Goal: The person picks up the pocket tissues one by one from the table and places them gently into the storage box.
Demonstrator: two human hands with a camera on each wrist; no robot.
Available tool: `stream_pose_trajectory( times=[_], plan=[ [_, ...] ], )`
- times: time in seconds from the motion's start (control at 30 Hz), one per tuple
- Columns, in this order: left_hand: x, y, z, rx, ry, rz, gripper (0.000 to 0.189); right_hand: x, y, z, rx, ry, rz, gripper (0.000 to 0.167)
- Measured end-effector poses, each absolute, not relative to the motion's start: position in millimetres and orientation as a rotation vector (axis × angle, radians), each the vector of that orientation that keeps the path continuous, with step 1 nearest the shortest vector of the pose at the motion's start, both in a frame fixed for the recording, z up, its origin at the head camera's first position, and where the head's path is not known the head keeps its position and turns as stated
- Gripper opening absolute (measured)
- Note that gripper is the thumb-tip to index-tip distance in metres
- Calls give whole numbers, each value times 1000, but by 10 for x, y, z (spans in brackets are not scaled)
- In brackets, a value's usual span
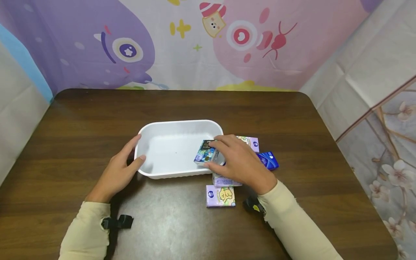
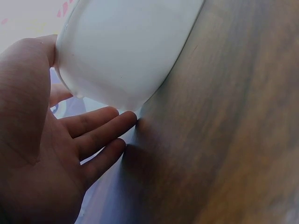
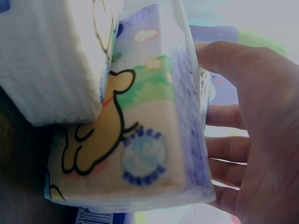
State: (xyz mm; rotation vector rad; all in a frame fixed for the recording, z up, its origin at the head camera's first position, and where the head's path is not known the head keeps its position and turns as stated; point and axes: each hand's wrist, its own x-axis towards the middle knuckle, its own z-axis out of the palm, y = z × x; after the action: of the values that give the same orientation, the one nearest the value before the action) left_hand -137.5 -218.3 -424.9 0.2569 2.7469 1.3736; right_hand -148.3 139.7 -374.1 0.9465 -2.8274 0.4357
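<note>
A white plastic tray (image 1: 167,144) stands on the table. My left hand (image 1: 118,171) holds its left end, thumb and forefinger at the rim; the other fingers lie fairly straight along the outer wall in the left wrist view. Over the tray's right end, my right hand (image 1: 238,159) grips a small tissue pack (image 1: 204,153) with a dark blue and green print, thumb on the near side and fingers on the far side. The right wrist view shows only a thin edge of this pack, behind a lilac cartoon tissue pack (image 3: 145,154).
Right of the tray, partly under my right forearm and hand, lie more tissue packs: a lilac one (image 1: 251,143), a blue one (image 1: 269,160) and another lilac one (image 1: 225,180). A lilac pack (image 1: 221,196) lies nearer me. A patterned cloth (image 1: 191,65) hangs behind the table.
</note>
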Motion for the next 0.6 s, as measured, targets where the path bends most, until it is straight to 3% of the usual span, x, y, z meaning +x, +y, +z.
stream_pose_trajectory(
  times=[0.6],
  plan=[
    [-1376, -2182, -4250, 260, 2755, 1356, 67, -1475, 1386, -3770, 983, -2887, 427, 62]
  ],
)
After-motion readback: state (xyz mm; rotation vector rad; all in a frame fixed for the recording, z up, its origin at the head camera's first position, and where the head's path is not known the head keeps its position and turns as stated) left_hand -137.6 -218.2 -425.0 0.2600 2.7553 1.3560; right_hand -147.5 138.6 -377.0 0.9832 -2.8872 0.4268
